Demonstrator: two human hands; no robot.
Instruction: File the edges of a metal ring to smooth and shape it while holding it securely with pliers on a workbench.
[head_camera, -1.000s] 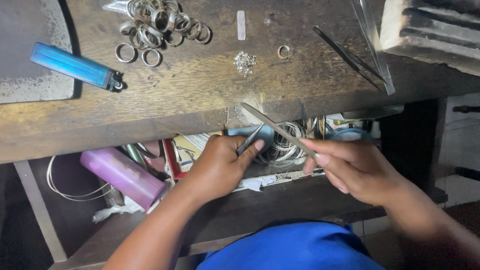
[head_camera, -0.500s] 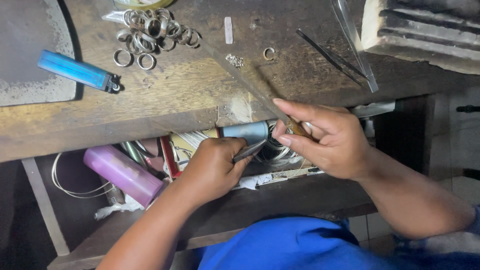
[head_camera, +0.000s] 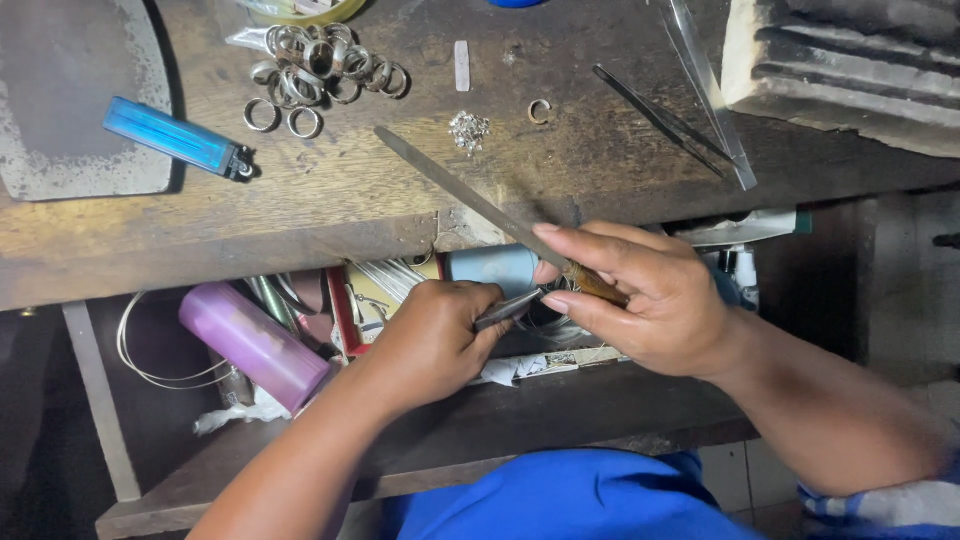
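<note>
1. Head view, looking straight down: the right hand (head_camera: 650, 310) is clenched round the wooden handle of a long metal file (head_camera: 470, 195). Its thin grey blade runs up and to the left across the near part of the table (head_camera: 300, 215).

2. Same view: the left hand (head_camera: 430, 340) is closed tight on a small dark metal tool (head_camera: 510, 308), pliers or a clamp by the look of it. Its tip meets the right-hand fingers (head_camera: 565, 300). Whether a small piece sits in that tip, I cannot tell.

3. How the file will handle, to my eye: stiff, light, rough along the blade and slick at the edges. The wooden end is the place to grip it, as the hand does now. Held at the far tip it would likely wobble.

4. The little tool looks hard and narrow, apt to twist unless pinched firmly near its nose.

5. Around them: a heap of silver rings (head_camera: 320, 65) at the far left, a blue lighter (head_camera: 175, 138) left of the file, and tweezers (head_camera: 655, 115) at the far right. A purple bottle (head_camera: 250, 345) lies in the open shelf below the table, left of the left hand.
</note>
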